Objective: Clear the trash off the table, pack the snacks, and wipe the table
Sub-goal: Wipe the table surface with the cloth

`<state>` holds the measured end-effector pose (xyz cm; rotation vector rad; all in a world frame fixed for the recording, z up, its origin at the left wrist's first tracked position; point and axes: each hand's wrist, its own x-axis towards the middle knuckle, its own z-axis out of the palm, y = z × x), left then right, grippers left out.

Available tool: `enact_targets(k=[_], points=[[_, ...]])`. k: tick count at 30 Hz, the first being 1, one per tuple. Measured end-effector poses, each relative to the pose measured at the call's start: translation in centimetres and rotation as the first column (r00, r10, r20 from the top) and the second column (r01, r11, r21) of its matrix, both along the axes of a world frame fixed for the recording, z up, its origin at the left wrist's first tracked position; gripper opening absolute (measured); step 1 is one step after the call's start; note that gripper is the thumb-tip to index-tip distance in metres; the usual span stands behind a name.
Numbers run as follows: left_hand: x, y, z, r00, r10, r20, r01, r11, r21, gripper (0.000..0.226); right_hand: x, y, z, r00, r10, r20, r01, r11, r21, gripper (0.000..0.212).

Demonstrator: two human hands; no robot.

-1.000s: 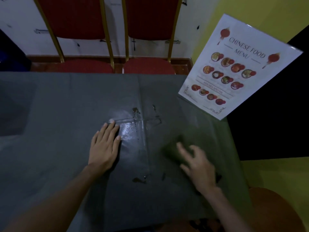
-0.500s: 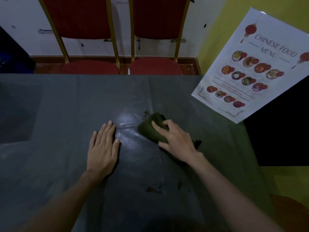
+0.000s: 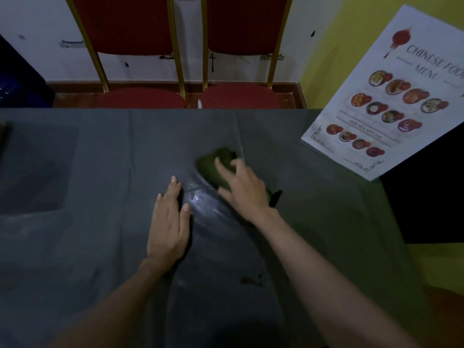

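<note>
Green cloth (image 3: 216,167), bunched under the curled fingers of the right hand (image 3: 244,190), has swept from the near right onto the wet sheen in the middle of the counter (image 3: 75,247), so wiping is under way. The left hand (image 3: 168,222) stays flat and open beside it. Dark smears (image 3: 251,280) remain nearer the person, and a menu (image 3: 391,96) crowds the right edge.

Single wide-angle head view: close above desk (image 3: 100,247) near edge, facing forward and down; far edge and red chairs (image 3: 140,23) at top.
</note>
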<state>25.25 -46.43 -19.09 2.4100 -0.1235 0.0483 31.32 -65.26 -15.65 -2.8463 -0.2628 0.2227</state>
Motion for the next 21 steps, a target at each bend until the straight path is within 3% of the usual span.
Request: enact_targets(k=[2, 4, 6, 9, 10, 12, 14, 17, 21], points=[[-0.2, 0.1, 0.3, 0.999, 0.034, -0.017, -0.035, 0.997, -0.070, 0.058, -3.5, -1.9, -0.2, 0.989, 0.142, -0.035, -0.141, 0.989, 0.032, 0.069], [-0.2, 0.0, 0.7, 0.999, 0.038, -0.027, -0.040, 0.994, -0.101, 0.060, -6.3, -5.9, -0.3, 0.990, 0.134, -0.040, -0.134, 0.991, 0.007, 0.070], [-0.2, 0.0, 0.9, 0.999, 0.029, -0.032, -0.033, 0.993, -0.118, 0.061, -6.7, -9.3, -0.4, 0.994, -0.100, 0.045, 0.103, 0.993, -0.062, 0.071], [-0.3, 0.4, 0.7, 0.994, 0.054, -0.093, -0.069, 0.983, -0.167, 0.065, -2.7, -9.0, -0.3, 0.811, -0.570, 0.132, 0.579, 0.814, -0.044, 0.068], [-0.5, 0.5, 0.5, 0.992, 0.064, -0.105, -0.083, 0.978, -0.193, 0.065, -0.8, -7.9, -0.3, 0.754, -0.643, 0.134, 0.651, 0.758, -0.030, 0.067], [-0.6, 0.5, 0.4, 0.992, 0.071, -0.100, -0.093, 0.967, -0.239, 0.066, 3.1, -5.1, -0.4, 0.728, -0.681, 0.079, 0.683, 0.730, 0.013, 0.066], [-0.5, 0.5, 0.4, 0.992, 0.088, -0.086, -0.109, 0.950, -0.292, 0.067, 5.8, -1.8, -0.5, 0.824, -0.565, 0.047, 0.565, 0.825, 0.027, 0.064], [-0.3, 0.6, 0.1, 0.990, 0.129, -0.051, -0.138, 0.923, -0.360, 0.068, 5.5, 2.6, -0.2, 0.981, -0.190, 0.029, 0.190, 0.982, 0.005, 0.061], [-0.5, 0.9, -0.1, 0.981, 0.194, -0.019, -0.186, 0.906, -0.381, 0.064, -3.2, 3.4, -0.2, 0.998, 0.067, -0.009, -0.067, 0.997, 0.041, 0.067]])
